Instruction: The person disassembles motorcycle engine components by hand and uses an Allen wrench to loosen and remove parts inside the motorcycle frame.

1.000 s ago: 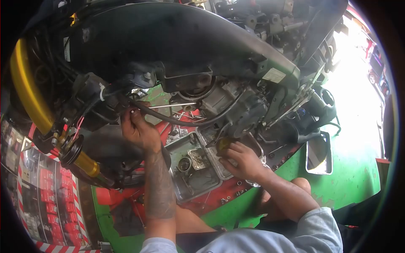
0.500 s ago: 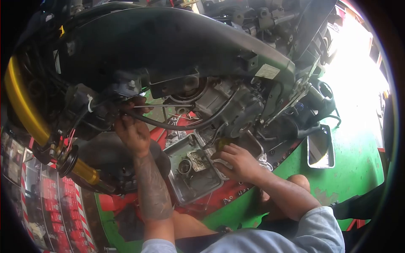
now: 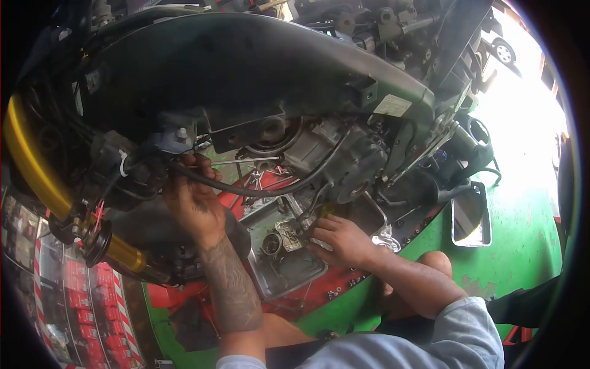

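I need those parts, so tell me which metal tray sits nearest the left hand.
The tray holding the round part; the others sit farther right.

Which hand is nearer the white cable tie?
Left. The left hand is up by the black hose, close to the white cable tie; the right hand is farther off, down by the metal trays.

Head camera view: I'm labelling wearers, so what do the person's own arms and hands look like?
The left hand and right hand are bare, with no glove or watch visible. Dark patterned tattooing covers much of the left forearm; none shows on the right forearm. Pale blue fabric sleeves end above the elbows.
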A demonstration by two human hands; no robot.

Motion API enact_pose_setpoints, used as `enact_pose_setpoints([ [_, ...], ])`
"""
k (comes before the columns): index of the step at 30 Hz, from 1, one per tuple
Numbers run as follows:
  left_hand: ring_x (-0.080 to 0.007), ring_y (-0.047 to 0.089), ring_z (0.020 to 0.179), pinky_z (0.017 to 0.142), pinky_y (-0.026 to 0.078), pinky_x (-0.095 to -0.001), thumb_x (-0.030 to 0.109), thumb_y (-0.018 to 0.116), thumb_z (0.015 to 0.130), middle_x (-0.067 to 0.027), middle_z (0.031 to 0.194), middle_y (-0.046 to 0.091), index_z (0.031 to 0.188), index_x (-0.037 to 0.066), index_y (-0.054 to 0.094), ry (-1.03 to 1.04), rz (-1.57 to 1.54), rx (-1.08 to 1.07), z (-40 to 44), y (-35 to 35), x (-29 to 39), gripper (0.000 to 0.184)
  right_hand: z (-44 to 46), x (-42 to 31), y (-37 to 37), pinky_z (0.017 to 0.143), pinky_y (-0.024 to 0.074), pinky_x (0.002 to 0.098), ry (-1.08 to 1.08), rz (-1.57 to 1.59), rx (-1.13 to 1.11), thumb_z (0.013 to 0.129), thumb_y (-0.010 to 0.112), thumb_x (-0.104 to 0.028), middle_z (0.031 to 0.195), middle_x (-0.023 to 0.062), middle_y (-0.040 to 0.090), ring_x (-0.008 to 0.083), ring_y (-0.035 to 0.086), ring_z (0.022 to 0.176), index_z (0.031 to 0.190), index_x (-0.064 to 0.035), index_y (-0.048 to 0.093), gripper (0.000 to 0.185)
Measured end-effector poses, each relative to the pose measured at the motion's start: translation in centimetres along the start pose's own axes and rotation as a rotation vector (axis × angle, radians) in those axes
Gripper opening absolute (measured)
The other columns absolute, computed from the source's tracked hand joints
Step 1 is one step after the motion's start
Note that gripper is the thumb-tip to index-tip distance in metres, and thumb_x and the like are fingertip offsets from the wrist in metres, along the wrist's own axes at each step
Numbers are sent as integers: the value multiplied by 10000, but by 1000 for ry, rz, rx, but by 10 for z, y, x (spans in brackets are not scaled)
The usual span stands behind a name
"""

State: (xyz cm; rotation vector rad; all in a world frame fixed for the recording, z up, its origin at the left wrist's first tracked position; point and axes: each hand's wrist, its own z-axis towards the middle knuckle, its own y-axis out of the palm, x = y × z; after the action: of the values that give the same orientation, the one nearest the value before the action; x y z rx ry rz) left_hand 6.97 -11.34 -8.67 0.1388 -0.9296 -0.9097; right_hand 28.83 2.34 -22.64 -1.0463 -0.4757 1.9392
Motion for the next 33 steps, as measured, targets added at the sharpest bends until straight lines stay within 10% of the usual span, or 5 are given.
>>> enact_pose_setpoints([
  [16,-118,493,672,620,380,-268,213,512,1052,3,797,575,1061,75,652,-283,-140,269,8,14,18,197,17,5,19,823,542,449,4,115,-37,908,717,-203,974,112,652,332,655,935,1099,-87,692,224],
  [19,-127,533,733,642,421,-273,203,521,1057,-14,831,594,1088,56,655,-335,-408,-106,13,-4,19,201,19,4,17,808,549,449,11,115,-41,908,716,-198,988,112,664,330,666,926,1094,-84,696,219],
  [25,-126,618,937,733,481,-257,107,626,1000,-63,1110,679,1192,24,629,-114,-611,-217,15,-2,-12,209,23,2,16,778,563,447,4,155,3,900,722,-183,1003,117,679,331,681,910,1081,-80,703,210],
  [33,-82,552,709,547,496,-247,223,592,1060,-31,898,609,1105,22,586,286,128,258,3,42,-34,206,19,4,6,741,557,451,-47,109,25,890,728,-162,940,115,661,333,669,852,1058,-72,701,193],
])
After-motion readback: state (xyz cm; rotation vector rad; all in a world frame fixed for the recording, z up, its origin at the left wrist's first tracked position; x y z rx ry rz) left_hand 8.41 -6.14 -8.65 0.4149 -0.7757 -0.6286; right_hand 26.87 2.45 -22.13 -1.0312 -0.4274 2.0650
